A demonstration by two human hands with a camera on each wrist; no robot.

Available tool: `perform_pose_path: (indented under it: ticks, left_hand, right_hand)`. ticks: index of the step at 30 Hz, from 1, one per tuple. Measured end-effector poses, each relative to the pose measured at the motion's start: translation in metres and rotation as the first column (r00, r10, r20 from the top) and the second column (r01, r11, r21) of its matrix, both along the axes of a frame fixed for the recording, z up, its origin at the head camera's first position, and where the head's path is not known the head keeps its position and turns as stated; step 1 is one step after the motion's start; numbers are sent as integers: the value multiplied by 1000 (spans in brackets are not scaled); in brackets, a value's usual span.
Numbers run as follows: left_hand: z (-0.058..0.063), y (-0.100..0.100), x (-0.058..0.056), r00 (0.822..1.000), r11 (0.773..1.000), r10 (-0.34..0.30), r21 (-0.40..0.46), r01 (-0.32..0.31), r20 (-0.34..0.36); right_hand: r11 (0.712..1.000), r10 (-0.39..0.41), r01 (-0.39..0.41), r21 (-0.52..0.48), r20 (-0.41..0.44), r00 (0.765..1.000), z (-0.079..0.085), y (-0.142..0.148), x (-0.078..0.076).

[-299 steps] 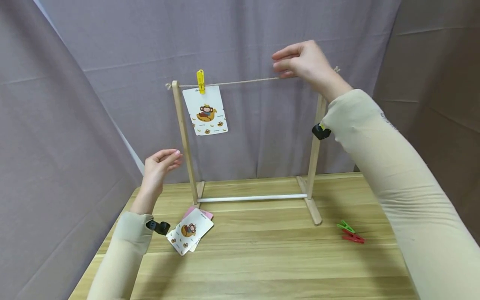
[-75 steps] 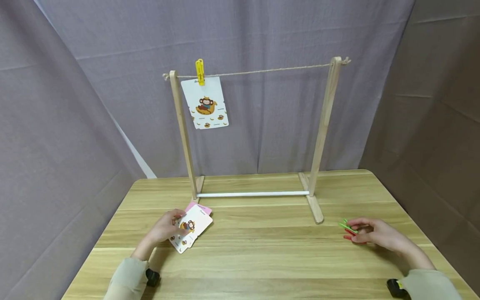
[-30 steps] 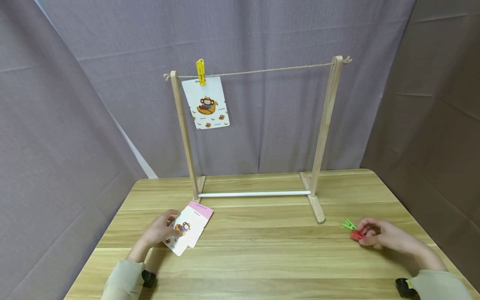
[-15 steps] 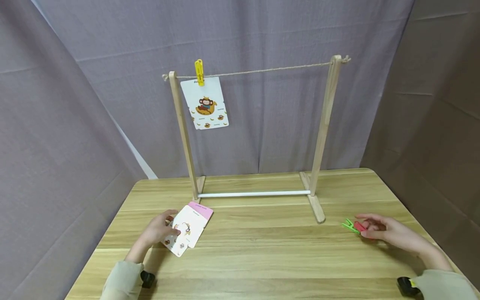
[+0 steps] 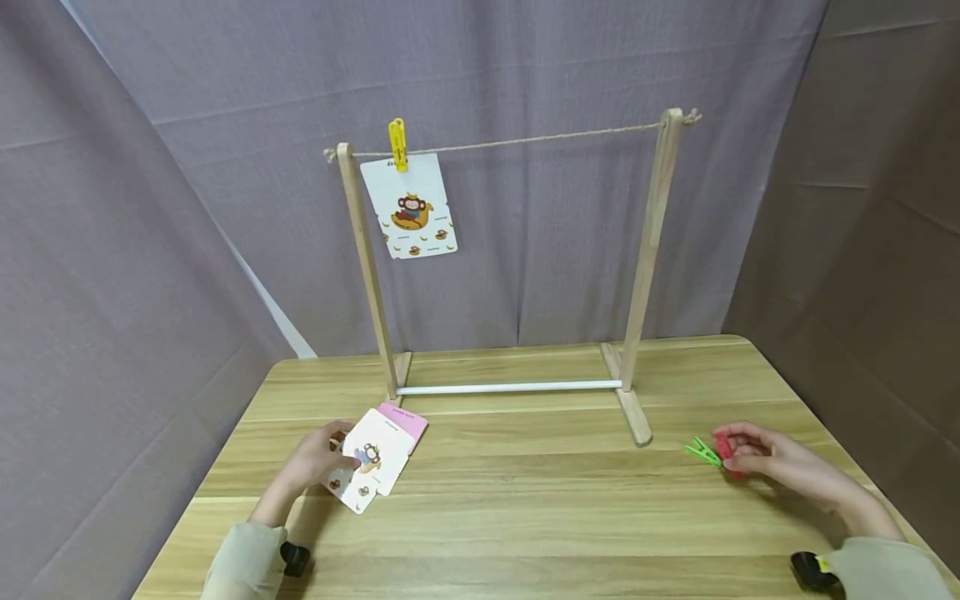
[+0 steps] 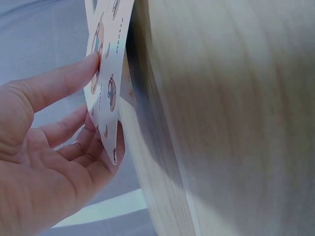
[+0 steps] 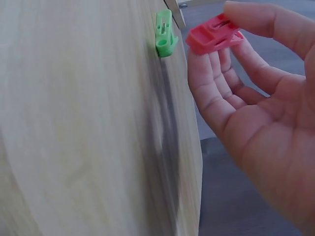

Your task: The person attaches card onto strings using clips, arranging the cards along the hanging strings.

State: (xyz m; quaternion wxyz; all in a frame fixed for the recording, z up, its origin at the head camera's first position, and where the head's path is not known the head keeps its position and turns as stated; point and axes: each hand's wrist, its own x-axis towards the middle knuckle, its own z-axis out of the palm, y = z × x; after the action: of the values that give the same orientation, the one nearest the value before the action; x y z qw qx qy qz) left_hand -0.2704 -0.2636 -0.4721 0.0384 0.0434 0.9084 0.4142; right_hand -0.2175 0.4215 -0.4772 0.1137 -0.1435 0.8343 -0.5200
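The right hand's grip point(image 5: 787, 467) pinches a red clothespin point(image 7: 211, 35) between thumb and fingertips, and the right wrist view shows the clothespin held up off the wood. The left hand's grip point(image 5: 311, 462) pinches a white monkey card point(image 5: 384, 450), its thumb flat on the printed face and the other fingers behind the edge.

Just beside the red clothespin, a green clothespin point(image 5: 702, 451) lies on the surface point(image 5: 525, 500). The card in the left grip is part of a small overlapping pile near the left foot of the stand. A pink card point(image 5: 415, 422) sticks out from under its far end, and more white card shows at the near end; how many white cards overlap there is hard to tell.

Behind the hands, the wooden stand point(image 5: 650, 250) rises upright at the back, its two posts joined low down by a white rod point(image 5: 510, 387). A string point(image 5: 540, 140) runs between the post tops. Near its left end, a yellow clothespin point(image 5: 398, 145) clips a second monkey card point(image 5: 411, 208), which hangs slightly tilted, picture facing the person. Grey curtains point(image 5: 577, 258) enclose the back and sides.

Each beige sleeve point(image 5: 247, 560) ends in a small black wrist camera point(image 5: 295, 558).
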Motion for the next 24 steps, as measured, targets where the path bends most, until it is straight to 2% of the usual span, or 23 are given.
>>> perform_pose_path:
  ticks: [3, 10, 13, 19, 24]
  left_hand:
    - [0, 0, 0, 1000, 1000, 10, 23, -10, 3]
    - [0, 0, -2, 1000, 1000, 1, 17, -1, 4]
    - [-1, 1, -3, 1000, 1000, -1, 28, 1, 4]
    - [-2, 0, -3, 1000, 999, -8, 52, 8, -1]
    - [-3, 0, -3, 1000, 999, -3, 55, 3, -5]
  right_hand:
    - [996, 30, -30, -83, 1, 1000, -3, 2, -2]
    - [984, -50, 49, -172, 1, 999, -10, 5, -4]
    - [972, -55, 49, -228, -20, 998, -12, 8, -5]
    - [904, -21, 11, -427, -17, 1000, -14, 11, -5]
    - [870, -38, 43, -491, 19, 999, -13, 11, -5]
